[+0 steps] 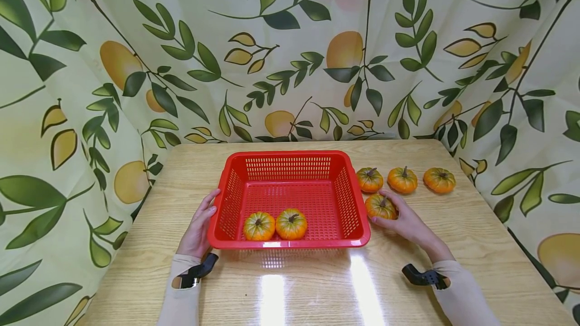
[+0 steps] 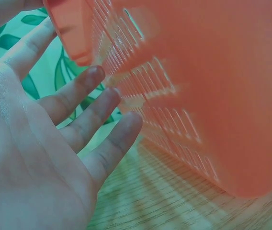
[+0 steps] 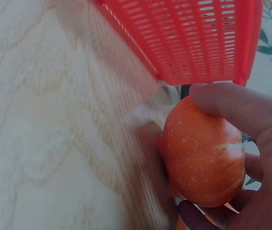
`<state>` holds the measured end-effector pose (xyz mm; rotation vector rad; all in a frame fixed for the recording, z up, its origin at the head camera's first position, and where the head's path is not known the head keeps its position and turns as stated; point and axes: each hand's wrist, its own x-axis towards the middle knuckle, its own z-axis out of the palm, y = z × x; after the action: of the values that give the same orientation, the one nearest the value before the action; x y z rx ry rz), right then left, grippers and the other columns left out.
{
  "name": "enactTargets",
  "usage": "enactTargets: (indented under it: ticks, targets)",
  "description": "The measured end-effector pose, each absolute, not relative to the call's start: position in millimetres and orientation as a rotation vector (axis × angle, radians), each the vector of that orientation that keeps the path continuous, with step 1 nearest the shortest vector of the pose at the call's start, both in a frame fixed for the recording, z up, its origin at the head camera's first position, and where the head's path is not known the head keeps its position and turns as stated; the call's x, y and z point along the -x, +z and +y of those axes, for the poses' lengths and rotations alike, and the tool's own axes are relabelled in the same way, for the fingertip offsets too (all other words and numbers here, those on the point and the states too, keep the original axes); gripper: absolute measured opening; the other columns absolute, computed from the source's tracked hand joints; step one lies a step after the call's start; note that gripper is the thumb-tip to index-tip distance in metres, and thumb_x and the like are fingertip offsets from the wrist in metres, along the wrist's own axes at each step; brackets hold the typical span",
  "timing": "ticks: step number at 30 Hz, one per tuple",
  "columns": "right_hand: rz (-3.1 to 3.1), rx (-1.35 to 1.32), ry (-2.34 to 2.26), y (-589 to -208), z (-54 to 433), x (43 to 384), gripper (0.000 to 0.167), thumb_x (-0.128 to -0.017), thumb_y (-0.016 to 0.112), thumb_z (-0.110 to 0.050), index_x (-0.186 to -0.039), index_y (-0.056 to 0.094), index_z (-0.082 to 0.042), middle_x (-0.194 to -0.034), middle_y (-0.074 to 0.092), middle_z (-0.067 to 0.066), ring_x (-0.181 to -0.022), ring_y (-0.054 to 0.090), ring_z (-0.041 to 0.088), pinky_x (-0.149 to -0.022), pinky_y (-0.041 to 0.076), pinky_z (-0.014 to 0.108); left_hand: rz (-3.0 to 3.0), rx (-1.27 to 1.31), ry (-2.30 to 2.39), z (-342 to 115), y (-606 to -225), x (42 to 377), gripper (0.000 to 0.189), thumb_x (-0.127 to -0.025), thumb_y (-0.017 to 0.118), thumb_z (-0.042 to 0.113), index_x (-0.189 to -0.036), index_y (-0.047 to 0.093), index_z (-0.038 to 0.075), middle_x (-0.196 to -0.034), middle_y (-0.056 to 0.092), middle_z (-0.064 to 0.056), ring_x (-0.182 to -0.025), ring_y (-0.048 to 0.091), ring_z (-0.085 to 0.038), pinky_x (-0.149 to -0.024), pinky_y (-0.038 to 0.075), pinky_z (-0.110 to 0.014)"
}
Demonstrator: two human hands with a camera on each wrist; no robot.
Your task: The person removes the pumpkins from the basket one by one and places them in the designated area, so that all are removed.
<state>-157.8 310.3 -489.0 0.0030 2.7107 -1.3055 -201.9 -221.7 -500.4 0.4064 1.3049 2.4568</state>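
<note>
Pinching an orange pumpkin [image 1: 379, 208] between thumb and curled fingers, my right hand [image 1: 406, 219] lies just outside the right wall of a red basket [image 1: 290, 244]. The gripped fruit shows its stem uppermost in the head view; whether its base touches the wooden table [image 1: 226, 291] I cannot tell. My left hand [image 1: 198, 228] is at the opposite side of the basket, its fingers spread and nearly straight, fingertips at the left rim. Within the basket, a pair of pumpkins [image 1: 291, 225] sits side by side along the near wall, stems upward. Beyond my right hand, three further pumpkins stand in a row on the table: the nearest pumpkin [image 1: 369, 181] just beside the basket, the middle pumpkin [image 1: 402, 181] next to it, and the outermost pumpkin [image 1: 439, 181] slightly apart. Each of my wrists bears a black device [image 1: 424, 275]. Behind the table hangs a leaf-patterned cloth [image 1: 299, 31].
</note>
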Motion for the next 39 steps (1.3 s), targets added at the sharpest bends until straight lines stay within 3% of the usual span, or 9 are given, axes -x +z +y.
enactTargets:
  ticks: [16,39]
  targets:
    - [2.706,0.015,-1.32,-489.1,307.7,154.7,0.086,-0.089,0.077,-0.028,-0.156,0.029,-0.006,-0.159,0.024,0.033,-0.143,0.028,0.055,-0.113,0.026,0.075,1.305,-0.402,2.46,-221.6,-499.7,201.9,0.045,-0.108,0.036,0.012,-0.15,0.043,0.025,-0.143,0.056,0.002,-0.12,0.063,-0.017,-0.099,0.057,-0.036]
    - [2.693,0.014,-1.316,-492.6,311.2,153.6,0.088,-0.089,0.076,-0.033,-0.157,0.026,-0.008,-0.158,0.021,0.033,-0.142,0.026,0.055,-0.112,0.027,0.076,1.307,-0.392,2.46,-221.3,-500.0,201.3,0.045,-0.108,0.035,0.011,-0.15,0.043,0.025,-0.143,0.056,0.002,-0.121,0.063,-0.017,-0.099,0.057,-0.035]
